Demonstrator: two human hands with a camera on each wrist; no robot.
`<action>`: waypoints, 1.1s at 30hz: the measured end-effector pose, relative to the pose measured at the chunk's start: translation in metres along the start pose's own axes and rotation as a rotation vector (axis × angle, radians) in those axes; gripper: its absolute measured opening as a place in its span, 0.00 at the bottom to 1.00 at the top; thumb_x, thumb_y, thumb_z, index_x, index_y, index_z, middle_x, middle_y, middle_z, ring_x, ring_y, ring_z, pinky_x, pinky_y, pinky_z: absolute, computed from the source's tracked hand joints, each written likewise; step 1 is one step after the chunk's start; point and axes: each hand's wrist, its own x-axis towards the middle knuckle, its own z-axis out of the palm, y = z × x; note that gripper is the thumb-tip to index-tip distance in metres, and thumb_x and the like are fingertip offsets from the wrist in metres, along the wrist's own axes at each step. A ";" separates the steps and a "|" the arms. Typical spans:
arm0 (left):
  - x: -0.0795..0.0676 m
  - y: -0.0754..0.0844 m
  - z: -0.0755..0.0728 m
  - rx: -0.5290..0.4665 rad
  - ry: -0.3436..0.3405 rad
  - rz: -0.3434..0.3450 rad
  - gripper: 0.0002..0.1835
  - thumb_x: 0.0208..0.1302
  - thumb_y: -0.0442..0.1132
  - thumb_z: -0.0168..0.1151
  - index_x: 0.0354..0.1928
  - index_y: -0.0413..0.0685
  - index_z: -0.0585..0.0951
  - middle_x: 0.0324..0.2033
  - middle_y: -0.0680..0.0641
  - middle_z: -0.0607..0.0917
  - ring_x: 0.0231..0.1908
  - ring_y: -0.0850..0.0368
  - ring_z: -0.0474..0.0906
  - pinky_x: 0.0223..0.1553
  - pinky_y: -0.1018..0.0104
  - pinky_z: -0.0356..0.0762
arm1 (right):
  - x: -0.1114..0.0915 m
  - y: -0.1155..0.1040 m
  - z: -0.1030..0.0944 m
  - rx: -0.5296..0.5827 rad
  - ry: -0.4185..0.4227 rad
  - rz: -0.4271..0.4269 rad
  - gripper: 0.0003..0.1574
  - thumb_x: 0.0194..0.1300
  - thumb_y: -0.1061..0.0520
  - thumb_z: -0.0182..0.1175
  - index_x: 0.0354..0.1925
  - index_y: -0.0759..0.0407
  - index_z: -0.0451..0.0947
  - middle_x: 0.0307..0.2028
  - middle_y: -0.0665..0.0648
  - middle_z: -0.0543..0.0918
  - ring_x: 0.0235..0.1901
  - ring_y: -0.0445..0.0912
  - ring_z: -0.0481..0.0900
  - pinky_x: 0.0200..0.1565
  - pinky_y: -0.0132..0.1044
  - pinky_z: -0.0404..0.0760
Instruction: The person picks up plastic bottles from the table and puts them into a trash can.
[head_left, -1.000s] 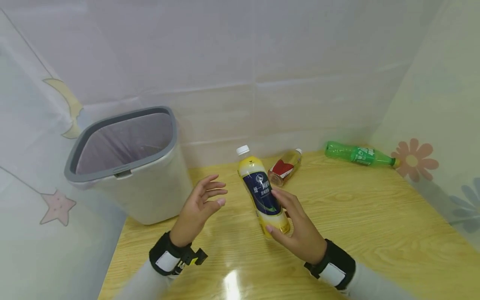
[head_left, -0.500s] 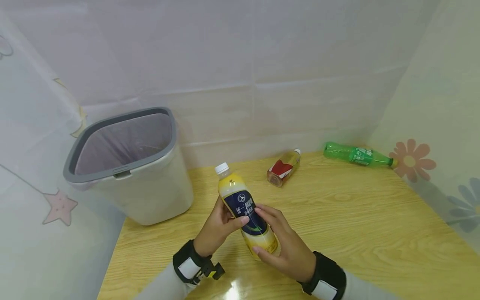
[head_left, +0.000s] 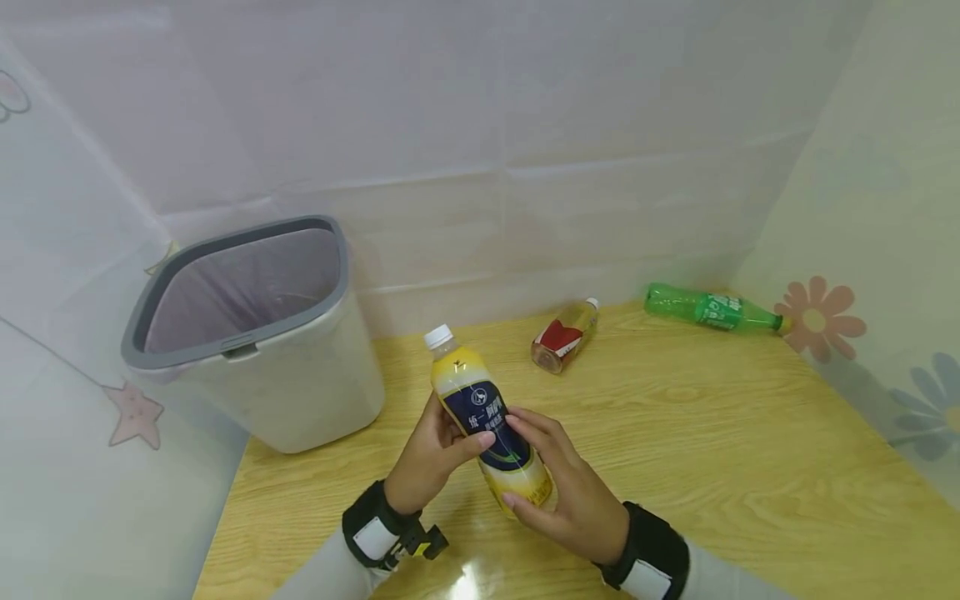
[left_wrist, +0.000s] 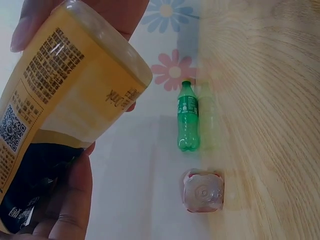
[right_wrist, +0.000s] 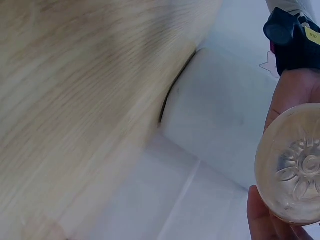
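Observation:
A plastic drink bottle [head_left: 477, 412] with a white cap, a yellow-and-white wrap and a dark blue label is held between both hands, tilted with its cap toward the upper left. My left hand [head_left: 429, 454] grips its middle from the left, thumb across the label. On the other side my right hand [head_left: 566, 492] holds the lower half, fingers on the label and thumb near the base. Small print and a QR code show on the drink bottle's wrap [left_wrist: 75, 90] in the left wrist view. Its moulded clear base [right_wrist: 300, 165] faces the right wrist camera.
A white bin [head_left: 300, 375] with a grey rim and a liner stands at the left. Toward the back of the wooden table [head_left: 675, 467] lie a clear bottle with a red label [head_left: 564, 336] and a green bottle [head_left: 712, 308], near the draped walls.
My left hand has come in from the left and taken hold of the drink bottle. The bottle has moved left and nearer, with my right hand still on it. The last half second shows little motion.

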 end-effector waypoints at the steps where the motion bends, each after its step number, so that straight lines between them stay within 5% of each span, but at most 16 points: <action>1: 0.000 0.000 0.000 -0.003 -0.001 0.003 0.36 0.62 0.30 0.57 0.68 0.51 0.53 0.54 0.33 0.74 0.51 0.44 0.78 0.50 0.60 0.83 | 0.000 0.002 0.001 -0.008 -0.003 -0.005 0.53 0.48 0.60 0.70 0.68 0.64 0.55 0.64 0.67 0.63 0.57 0.50 0.71 0.47 0.54 0.84; 10: 0.002 0.022 -0.012 0.077 0.073 0.058 0.35 0.60 0.32 0.60 0.66 0.50 0.55 0.52 0.38 0.75 0.49 0.48 0.79 0.47 0.65 0.84 | 0.000 0.037 -0.014 -0.152 -0.002 -0.109 0.47 0.54 0.54 0.65 0.68 0.63 0.57 0.65 0.63 0.65 0.60 0.48 0.69 0.47 0.49 0.84; 17: 0.003 0.077 -0.033 0.205 0.187 0.200 0.37 0.55 0.24 0.60 0.64 0.50 0.57 0.48 0.52 0.77 0.45 0.54 0.78 0.45 0.68 0.82 | 0.009 0.085 -0.050 -0.363 0.021 -0.064 0.46 0.52 0.55 0.65 0.67 0.63 0.60 0.59 0.64 0.70 0.57 0.50 0.71 0.49 0.52 0.82; 24: -0.009 0.139 -0.059 0.127 0.316 0.388 0.37 0.52 0.15 0.54 0.62 0.48 0.60 0.48 0.50 0.77 0.47 0.57 0.77 0.47 0.73 0.82 | 0.012 0.175 -0.095 -0.457 0.021 0.190 0.41 0.58 0.50 0.62 0.66 0.63 0.61 0.59 0.69 0.69 0.58 0.60 0.68 0.53 0.62 0.75; 33: -0.016 0.196 -0.084 0.009 0.467 0.646 0.35 0.46 0.09 0.51 0.58 0.38 0.64 0.46 0.40 0.77 0.43 0.50 0.77 0.44 0.69 0.84 | 0.012 0.287 -0.160 -0.594 0.054 0.464 0.42 0.61 0.47 0.59 0.66 0.66 0.59 0.59 0.78 0.65 0.43 0.72 0.72 0.39 0.68 0.75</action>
